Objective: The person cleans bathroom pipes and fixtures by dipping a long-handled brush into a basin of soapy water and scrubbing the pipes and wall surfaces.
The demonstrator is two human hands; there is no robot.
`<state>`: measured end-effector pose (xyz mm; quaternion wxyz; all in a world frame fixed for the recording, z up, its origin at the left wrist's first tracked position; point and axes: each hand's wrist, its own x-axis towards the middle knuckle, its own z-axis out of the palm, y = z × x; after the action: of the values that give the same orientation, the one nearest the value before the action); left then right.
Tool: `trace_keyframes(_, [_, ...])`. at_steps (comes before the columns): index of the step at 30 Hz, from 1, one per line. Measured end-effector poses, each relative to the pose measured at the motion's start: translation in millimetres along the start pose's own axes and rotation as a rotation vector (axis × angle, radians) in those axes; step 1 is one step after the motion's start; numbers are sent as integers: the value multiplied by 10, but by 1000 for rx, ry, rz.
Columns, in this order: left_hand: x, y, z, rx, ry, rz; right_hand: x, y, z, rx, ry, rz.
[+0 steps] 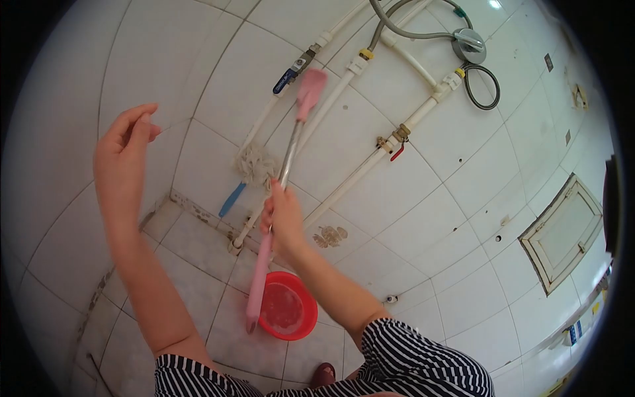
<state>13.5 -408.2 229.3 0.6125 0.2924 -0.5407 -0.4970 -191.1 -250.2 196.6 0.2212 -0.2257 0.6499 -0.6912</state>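
Note:
My right hand (284, 215) is wrapped round the middle of a long brush (289, 155) with a silver shaft, a pink handle end below and a pink head at the top, in front of the tiled wall. Raised at the left, my left hand (127, 132) touches nothing; its fingers are curled in with the thumb against them, and nothing shows between them. Below my right hand a red basin (309, 322) with cloudy liquid stands on the floor, partly behind the brush's lower end.
White pipes (344, 192) run along the wall, with a blue-handled valve (286, 79), a red-handled valve (397, 151) and a shower mixer (469, 45). A mesh scrubber with a blue handle (232, 200) hangs near the corner. A small access door (565, 231) is at the right.

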Motion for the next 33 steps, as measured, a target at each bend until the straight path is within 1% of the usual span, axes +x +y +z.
trace_keyframes(1, [23,-17,-38,0,0,1,51,-151,13,15,27,-6])
trace_keyframes(3, [71,-73,-98,-21,42,38,397,-694,158,45,-2,-172])
trace_keyframes(4, [59,-44,-78,-21,35,40,614,-971,231,81,-57,-314])
trace_keyframes(6, [42,-7,-54,-15,67,28,823,-1540,480,129,-105,-416])
trace_keyframes(7, [35,-11,-52,-9,66,25,901,-1580,537,131,-103,-410])
trace_keyframes(9, [20,0,-28,-50,23,74,962,-1571,616,144,-92,-477])
trace_keyframes(10, [9,13,-21,-56,28,73,990,-1336,522,82,-124,-492])
trace_keyframes(12, [9,60,-35,-87,-15,82,691,-699,382,0,-8,-296])
trace_keyframes(14, [0,99,-62,-90,3,96,334,-96,205,-26,-3,-135])
trace_keyframes(15, [4,115,-71,-85,7,102,209,-19,207,-39,7,-50])
trace_keyframes(16, [4,124,-80,-81,7,104,245,-63,207,-36,5,-49])
trace_keyframes(18, [0,144,-62,-39,43,70,409,-386,184,18,28,-99])
trace_keyframes(19, [-10,151,-46,-41,38,69,541,-709,232,10,3,-202])
trace_keyframes(20, [-13,155,-23,-35,35,70,726,-1058,318,95,23,-243])
trace_keyframes(22, [-20,142,22,-26,30,70,1020,-1686,479,155,-173,-451])
trace_keyframes(24, [-24,103,46,-59,9,78,1042,-2062,723,147,-59,-490])
trace_keyframes(27, [-12,87,62,-104,-14,97,1135,-1707,628,91,-100,-529])
trace_keyframes(28, [-11,122,45,-107,-7,103,1116,-1369,530,9,-47,-506])
trace_keyframes(29, [-28,166,20,-98,-9,102,978,-1009,377,-84,-45,-385])
trace_keyframes(30, [-44,210,-5,-90,-10,101,613,-718,379,-53,-9,-298])
trace_keyframes(31, [-51,247,-29,-88,-6,108,477,-497,287,-36,-6,-207])
trace_keyframes(32, [-71,272,-62,-71,16,102,447,-358,237,-20,-5,-115])
trace_keyframes(33, [-73,287,-75,-53,35,92,484,-453,260,-16,-11,-115])
